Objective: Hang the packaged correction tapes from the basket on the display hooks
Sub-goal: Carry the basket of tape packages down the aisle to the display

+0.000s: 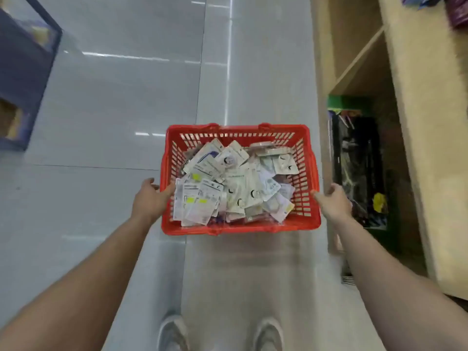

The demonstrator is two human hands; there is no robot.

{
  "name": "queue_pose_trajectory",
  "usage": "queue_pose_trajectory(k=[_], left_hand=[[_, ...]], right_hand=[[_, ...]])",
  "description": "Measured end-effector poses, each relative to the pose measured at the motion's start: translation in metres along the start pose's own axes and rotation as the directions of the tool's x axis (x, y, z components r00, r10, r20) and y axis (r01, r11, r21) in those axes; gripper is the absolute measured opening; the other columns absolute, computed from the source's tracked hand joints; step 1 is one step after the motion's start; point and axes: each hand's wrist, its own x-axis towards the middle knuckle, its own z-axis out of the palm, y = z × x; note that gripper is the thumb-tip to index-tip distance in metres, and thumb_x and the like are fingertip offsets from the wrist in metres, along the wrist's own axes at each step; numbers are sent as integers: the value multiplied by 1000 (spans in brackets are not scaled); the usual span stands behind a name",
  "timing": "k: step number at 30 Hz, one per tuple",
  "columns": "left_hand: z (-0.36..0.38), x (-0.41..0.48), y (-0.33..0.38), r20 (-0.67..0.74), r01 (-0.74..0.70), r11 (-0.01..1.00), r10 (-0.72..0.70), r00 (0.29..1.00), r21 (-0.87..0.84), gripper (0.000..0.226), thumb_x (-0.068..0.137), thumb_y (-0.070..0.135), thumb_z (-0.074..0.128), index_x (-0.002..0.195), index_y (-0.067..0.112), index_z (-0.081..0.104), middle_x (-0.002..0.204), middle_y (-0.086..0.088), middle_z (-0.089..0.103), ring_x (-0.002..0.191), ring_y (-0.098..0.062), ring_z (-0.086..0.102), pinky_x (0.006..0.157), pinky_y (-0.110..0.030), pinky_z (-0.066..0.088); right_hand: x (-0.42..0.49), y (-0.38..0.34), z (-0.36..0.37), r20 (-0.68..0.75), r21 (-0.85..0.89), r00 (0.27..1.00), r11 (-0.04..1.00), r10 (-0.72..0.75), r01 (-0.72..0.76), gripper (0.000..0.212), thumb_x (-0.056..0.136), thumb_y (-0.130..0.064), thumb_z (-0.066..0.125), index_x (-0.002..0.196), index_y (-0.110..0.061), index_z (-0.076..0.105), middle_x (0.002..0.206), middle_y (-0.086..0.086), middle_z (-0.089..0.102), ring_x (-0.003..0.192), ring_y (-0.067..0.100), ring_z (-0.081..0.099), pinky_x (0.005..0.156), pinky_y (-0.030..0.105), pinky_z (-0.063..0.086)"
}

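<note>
A red plastic basket (240, 229) sits between my two hands, above the pale tiled floor. It is heaped with several white packaged correction tapes (235, 183) lying at all angles. My left hand (149, 200) grips the basket's left rim, with the thumb hooked over the edge beside the packets. My right hand (334, 202) grips the right rim, fingers curled along the outside. Both forearms reach in from the bottom corners. No display hooks are in view.
A light wooden shelf unit (425, 122) runs along the right, with dark packaged goods (354, 168) on its low shelf close to the basket. A blue fixture (22, 79) stands at the far left. Glossy floor tiles (121, 102) lie ahead, and my shoes (174, 333) show below.
</note>
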Motion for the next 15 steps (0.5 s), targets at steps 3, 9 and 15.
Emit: queue_pose_trajectory(k=[3, 9, 15], left_hand=[[36, 47, -7, -64, -31, 994, 24, 998, -107, 57, 92, 44, 71, 135, 11, 55, 127, -13, 67, 117, -36, 63, 97, -41, 47], [60, 84, -21, -208, -74, 994, 56, 977, -80, 33, 95, 33, 65, 119, 9, 69, 111, -18, 73, 103, -39, 68, 93, -46, 54], [1, 15, 2, -178, -46, 991, 23, 984, -126, 26, 97, 25, 65, 117, 10, 71, 96, -8, 71, 69, -18, 65, 78, -35, 50]], right_hand=[[41, 0, 31, 19, 192, 998, 980, -62, 57, 61, 92, -30, 73, 142, -8, 47, 129, 8, 63, 117, 27, 62, 101, 39, 47], [75, 3, 57, -47, 242, 988, 958, -145, 152, 28, 96, -22, 69, 118, -6, 70, 103, 8, 72, 91, 23, 69, 80, 30, 48], [0, -4, 17, -70, 251, 990, 959, -121, 135, 23, 97, -24, 67, 115, -11, 72, 92, 3, 71, 83, 22, 68, 74, 30, 47]])
